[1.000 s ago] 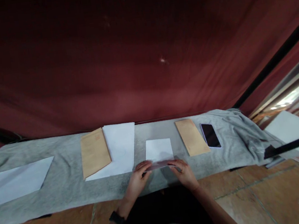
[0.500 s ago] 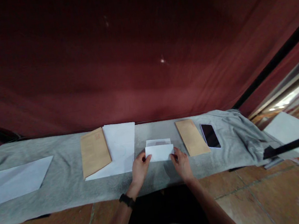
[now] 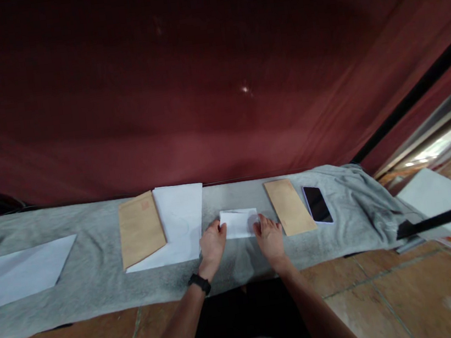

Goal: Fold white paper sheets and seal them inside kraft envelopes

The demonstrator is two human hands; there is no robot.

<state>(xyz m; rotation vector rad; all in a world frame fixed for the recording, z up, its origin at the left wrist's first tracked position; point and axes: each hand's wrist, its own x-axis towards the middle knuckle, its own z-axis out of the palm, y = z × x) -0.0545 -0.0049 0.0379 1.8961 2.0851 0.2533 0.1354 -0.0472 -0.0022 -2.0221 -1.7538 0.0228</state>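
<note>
A folded sheet of white paper (image 3: 239,224) lies on the grey cloth in front of me, its upper layer nearly flat over the lower. My left hand (image 3: 213,242) pinches its left edge between thumb and fingers. At the opposite edge, my right hand (image 3: 269,236) grips the paper with the thumb on top and fingers curled. A brown envelope (image 3: 291,206) rests just right of my right hand. To the left of my left hand, larger white sheets (image 3: 183,224) lie partly under a second brown envelope (image 3: 141,230).
A phone (image 3: 317,204) lies at the right, beside the envelope. Another white sheet (image 3: 25,273) is at the far left. The narrow, cloth-covered table (image 3: 101,296) backs onto a dark red curtain (image 3: 201,111). A black bar (image 3: 443,217) crosses at the right end.
The folded paper's upper layer has come down over the lower part, so the paper looks shorter. Both hands have stayed at its sides, the left turned slightly inward.
</note>
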